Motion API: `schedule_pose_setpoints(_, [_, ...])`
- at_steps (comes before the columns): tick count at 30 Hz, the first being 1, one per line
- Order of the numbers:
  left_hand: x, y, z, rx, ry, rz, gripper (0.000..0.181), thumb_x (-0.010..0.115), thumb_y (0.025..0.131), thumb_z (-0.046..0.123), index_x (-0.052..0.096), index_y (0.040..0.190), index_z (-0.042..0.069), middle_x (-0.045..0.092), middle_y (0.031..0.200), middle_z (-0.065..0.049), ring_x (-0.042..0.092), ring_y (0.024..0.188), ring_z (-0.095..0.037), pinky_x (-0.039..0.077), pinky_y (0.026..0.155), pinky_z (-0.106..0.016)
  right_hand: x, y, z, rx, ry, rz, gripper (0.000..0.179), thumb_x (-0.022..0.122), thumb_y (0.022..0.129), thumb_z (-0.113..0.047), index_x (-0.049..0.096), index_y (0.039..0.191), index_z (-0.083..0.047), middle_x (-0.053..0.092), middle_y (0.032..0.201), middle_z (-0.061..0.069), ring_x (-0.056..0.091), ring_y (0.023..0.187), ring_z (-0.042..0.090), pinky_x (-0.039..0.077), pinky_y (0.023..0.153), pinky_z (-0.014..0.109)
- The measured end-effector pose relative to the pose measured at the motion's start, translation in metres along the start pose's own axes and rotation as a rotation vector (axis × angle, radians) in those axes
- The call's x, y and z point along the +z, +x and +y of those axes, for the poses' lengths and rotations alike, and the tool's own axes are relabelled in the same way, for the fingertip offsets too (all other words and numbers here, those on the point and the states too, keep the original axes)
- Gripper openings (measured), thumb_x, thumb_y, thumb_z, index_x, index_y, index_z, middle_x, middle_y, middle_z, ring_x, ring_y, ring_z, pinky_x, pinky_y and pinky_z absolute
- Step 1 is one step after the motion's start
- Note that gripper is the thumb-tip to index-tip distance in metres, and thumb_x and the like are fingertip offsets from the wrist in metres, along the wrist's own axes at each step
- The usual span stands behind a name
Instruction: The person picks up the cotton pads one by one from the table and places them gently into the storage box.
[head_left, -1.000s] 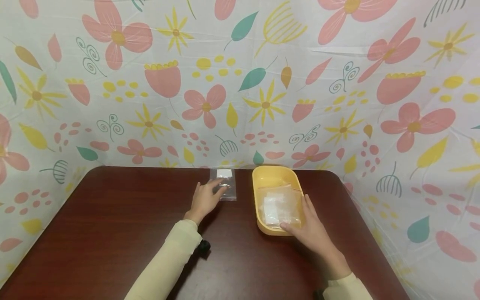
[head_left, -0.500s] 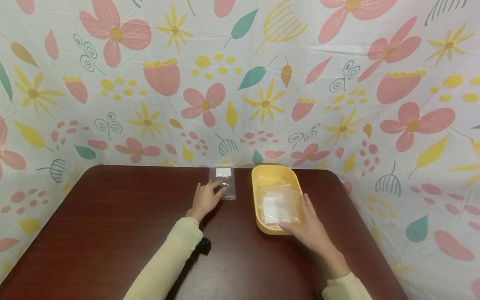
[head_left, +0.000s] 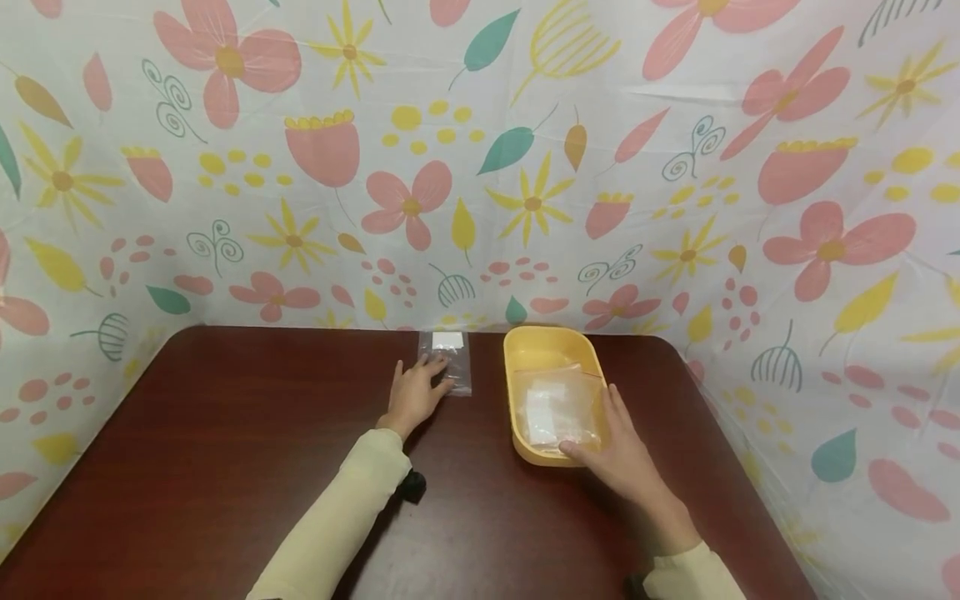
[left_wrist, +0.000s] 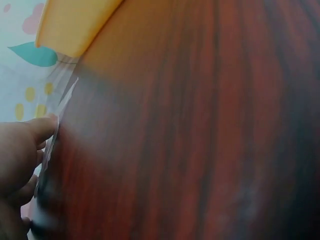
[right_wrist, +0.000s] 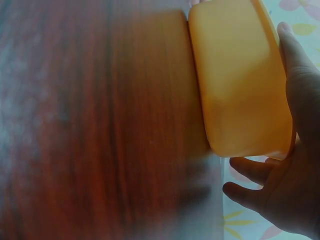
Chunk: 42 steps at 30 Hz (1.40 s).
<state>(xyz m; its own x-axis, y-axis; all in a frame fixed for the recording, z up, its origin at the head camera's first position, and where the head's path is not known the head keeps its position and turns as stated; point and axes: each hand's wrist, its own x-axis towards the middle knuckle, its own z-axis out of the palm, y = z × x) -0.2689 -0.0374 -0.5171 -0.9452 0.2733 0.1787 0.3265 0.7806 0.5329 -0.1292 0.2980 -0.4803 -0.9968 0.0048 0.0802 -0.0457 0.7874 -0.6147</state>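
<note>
A small clear plastic bag (head_left: pixel 461 371) with a white label lies near the table's back edge. My left hand (head_left: pixel 412 396) rests its fingertips on that bag, and in the left wrist view the thumb (left_wrist: pixel 44 127) is right at the bag's edge (left_wrist: pixel 69 95). To the right stands a yellow tub (head_left: pixel 551 354), holding clear bags (head_left: pixel 555 408) with white labels. My right hand (head_left: pixel 626 458) holds the tub's near right corner: the thumb lies over the near rim, the fingers run along the right side. The right wrist view shows the tub's outer wall (right_wrist: pixel 240 85) beside the thumb and fingers.
A dark red-brown wooden table (head_left: pixel 247 467) stretches under everything. Floral cloth (head_left: pixel 450 125) rises behind it and along both sides. The tub stands just right of the loose bag, with a narrow strip of table between them.
My left thumb has shifted slightly toward the near edge of the loose bag. The right hand and the tub stay in place; the head view has tilted a little.
</note>
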Motion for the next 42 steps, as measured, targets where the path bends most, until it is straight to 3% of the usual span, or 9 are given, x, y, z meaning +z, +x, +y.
schedule_pose_setpoints(13, [-0.003,0.000,0.000,0.014,0.032,-0.004,0.041,0.066,0.099,0.034,0.066,0.135,0.016,0.055,0.145,-0.001,0.041,0.143,-0.025,0.010,0.122,-0.058,0.000,0.001,0.001,-0.012,0.001,0.004,0.123,0.078,0.080,-0.061,0.005,0.161,-0.003,-0.001,0.168,0.015,0.014,0.149,0.046,0.025,0.112,0.068])
schedule_pose_setpoints(25, [-0.003,0.000,-0.001,0.055,0.015,0.086,0.023,0.069,0.097,0.020,0.077,0.117,0.011,0.066,0.130,-0.003,0.052,0.134,-0.030,0.016,0.121,-0.058,0.001,0.000,0.002,-0.017,-0.004,0.014,0.123,0.078,0.079,-0.062,0.007,0.161,-0.003,0.001,0.168,0.016,0.014,0.149,0.045,0.026,0.112,0.068])
schedule_pose_setpoints(35, [-0.006,-0.001,-0.003,0.058,-0.065,0.154,0.025,0.070,0.097,0.020,0.076,0.119,0.011,0.073,0.115,-0.006,0.060,0.124,-0.032,0.017,0.121,-0.056,0.002,0.000,0.004,-0.017,-0.007,0.009,0.124,0.077,0.079,-0.063,0.006,0.161,-0.004,0.001,0.168,0.016,0.014,0.149,0.045,0.026,0.112,0.068])
schedule_pose_setpoints(38, [-0.007,-0.002,-0.002,0.049,-0.085,0.163,0.025,0.069,0.097,0.022,0.076,0.119,0.013,0.076,0.104,-0.007,0.061,0.121,-0.030,0.016,0.121,-0.056,0.002,0.000,0.004,-0.022,-0.011,0.012,0.123,0.077,0.079,-0.062,0.007,0.161,-0.003,0.002,0.168,0.017,0.014,0.149,0.045,0.026,0.112,0.068])
schedule_pose_setpoints(42, [-0.012,-0.002,0.001,0.035,-0.132,0.173,0.026,0.067,0.098,0.023,0.075,0.122,0.016,0.068,0.060,-0.002,0.062,0.122,-0.028,0.015,0.122,-0.053,0.001,0.001,0.004,-0.027,-0.014,0.013,0.123,0.078,0.080,-0.061,0.007,0.161,-0.003,0.002,0.168,0.016,0.014,0.149,0.045,0.026,0.112,0.068])
